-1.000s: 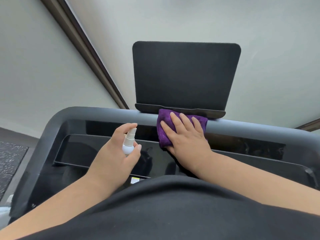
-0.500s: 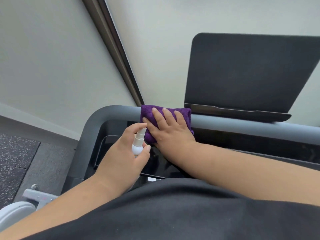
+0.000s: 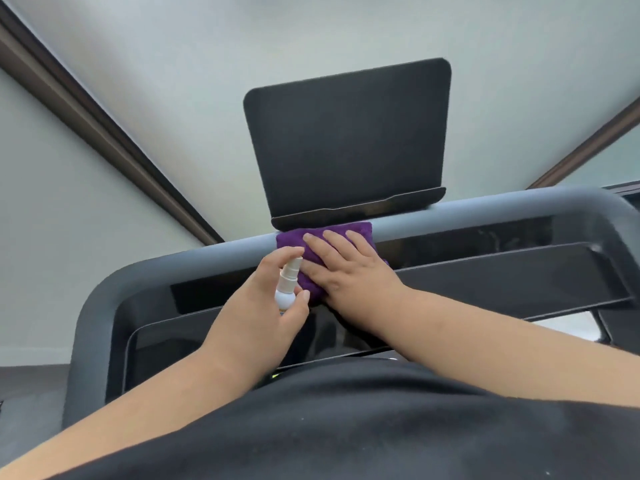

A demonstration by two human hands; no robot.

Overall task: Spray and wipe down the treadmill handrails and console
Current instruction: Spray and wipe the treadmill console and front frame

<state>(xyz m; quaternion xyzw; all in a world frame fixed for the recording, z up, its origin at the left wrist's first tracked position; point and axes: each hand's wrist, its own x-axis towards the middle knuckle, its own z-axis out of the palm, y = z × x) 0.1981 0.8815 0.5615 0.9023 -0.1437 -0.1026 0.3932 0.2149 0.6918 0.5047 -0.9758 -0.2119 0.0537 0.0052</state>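
at the middle of the frame, cloth: a folded purple cloth (image 3: 299,242) lies draped over the grey front bar (image 3: 485,216) of the treadmill, just below the lip of the dark screen panel (image 3: 346,140).
right hand: the right hand (image 3: 349,271) lies flat on the cloth, fingers straight and spread, pointing toward 11 o'clock, pressing it onto the bar; nothing is curled round it.
left hand: the left hand (image 3: 256,317) sits at 7 o'clock from the cloth, fingers wrapped round a small white spray bottle (image 3: 287,287), forefinger arched over its top.
bottle: upright with a slight tilt, nozzle end toward 12 o'clock, just beside the near edge of the cloth; whether they touch i cannot tell.
bar: it runs across from 9 to 3 o'clock and bends down at both corners into the side rails.
console: a glossy black console (image 3: 173,344) lies under both wrists, at 6 o'clock from the bar.
screen panel: matte black, it stands at 12 o'clock above the bar.
foreground: a black garment (image 3: 346,431) fills the 6 o'clock edge.
background: pale wall (image 3: 86,220) with a brown strip (image 3: 104,133) running diagonally at 10 o'clock.
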